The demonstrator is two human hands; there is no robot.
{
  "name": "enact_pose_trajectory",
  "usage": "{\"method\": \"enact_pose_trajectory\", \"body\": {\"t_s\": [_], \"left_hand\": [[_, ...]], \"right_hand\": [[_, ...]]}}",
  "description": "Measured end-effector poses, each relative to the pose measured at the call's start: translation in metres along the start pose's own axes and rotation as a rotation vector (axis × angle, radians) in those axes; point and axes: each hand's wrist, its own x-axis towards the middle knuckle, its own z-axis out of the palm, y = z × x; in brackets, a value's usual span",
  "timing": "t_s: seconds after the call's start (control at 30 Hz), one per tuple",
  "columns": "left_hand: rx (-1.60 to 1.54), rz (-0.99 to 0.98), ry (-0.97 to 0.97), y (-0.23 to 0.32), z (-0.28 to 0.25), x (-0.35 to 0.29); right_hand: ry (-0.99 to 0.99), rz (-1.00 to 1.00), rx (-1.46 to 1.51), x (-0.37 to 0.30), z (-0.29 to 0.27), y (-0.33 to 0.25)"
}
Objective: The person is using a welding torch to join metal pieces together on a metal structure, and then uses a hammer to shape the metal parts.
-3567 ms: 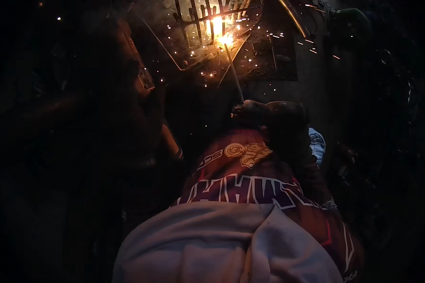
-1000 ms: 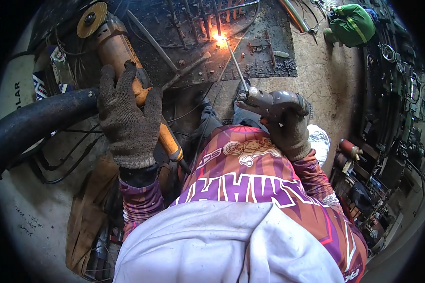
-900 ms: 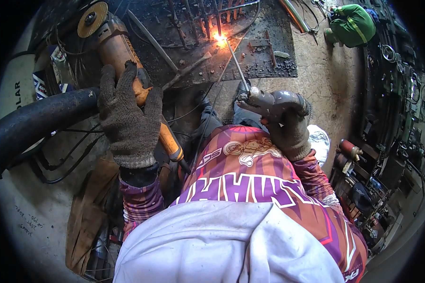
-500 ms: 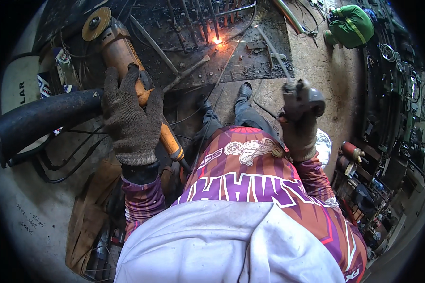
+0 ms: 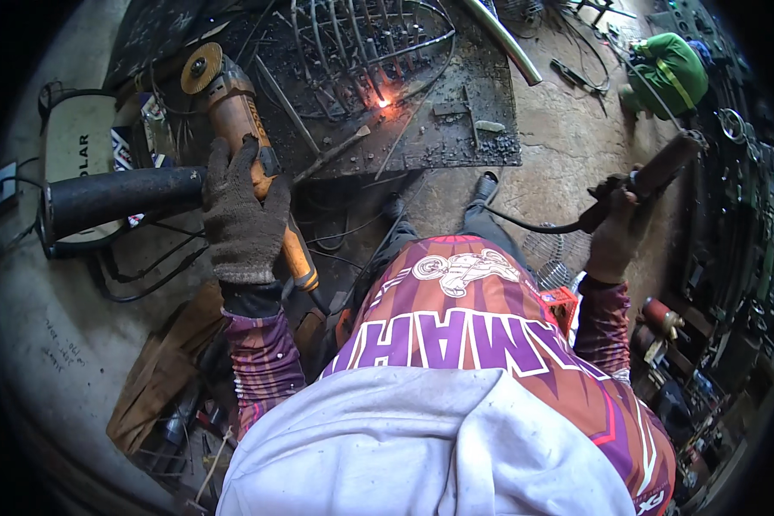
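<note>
My gloved left hand [image 5: 245,215] is closed at the end of a dark, curved piece [image 5: 116,193], which looks like a hand-held welding shield seen edge-on. Its grip is mostly hidden by the glove. Behind the hand in the picture lies an orange angle grinder [image 5: 241,112] with a worn disc. My gloved right hand [image 5: 615,236], out to the right, grips a dark welding electrode holder [image 5: 662,168] with a cable trailing left. From its jaws a thin electrode rod [image 5: 658,93] points up and away. A spot on the metal bar rack [image 5: 353,43] glows orange.
The rack sits on a dark steel plate [image 5: 490,152] strewn with bits of metal. A bright pipe [image 5: 507,43] crosses the far edge. Someone in a green top [image 5: 672,77] crouches at far right. A pale box [image 5: 79,133] with cables stands left; tools and parts crowd the right.
My right hand has swung outward to the right with the electrode holder, and the rod's tip has left the rack's side. The orange glow has shrunk. My left hand keeps its hold.
</note>
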Motion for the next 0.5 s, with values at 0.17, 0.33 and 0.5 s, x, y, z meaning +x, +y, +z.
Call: {"method": "enact_pose_trajectory", "body": {"t_s": [0.17,0.33,0.5], "left_hand": [[-0.007,-0.161,-0.045,0.031,-0.021,0.007],[-0.055,-0.280,0.186,0.084,-0.041,0.000],[-0.398,-0.440,-0.052,0.218,-0.041,-0.009]], "right_hand": [[0.081,0.133,0.158,0.055,-0.054,0.037],[0.097,0.308,0.324,0.111,-0.103,0.085],[0.023,0.337,0.310,0.164,-0.127,0.121]]}}
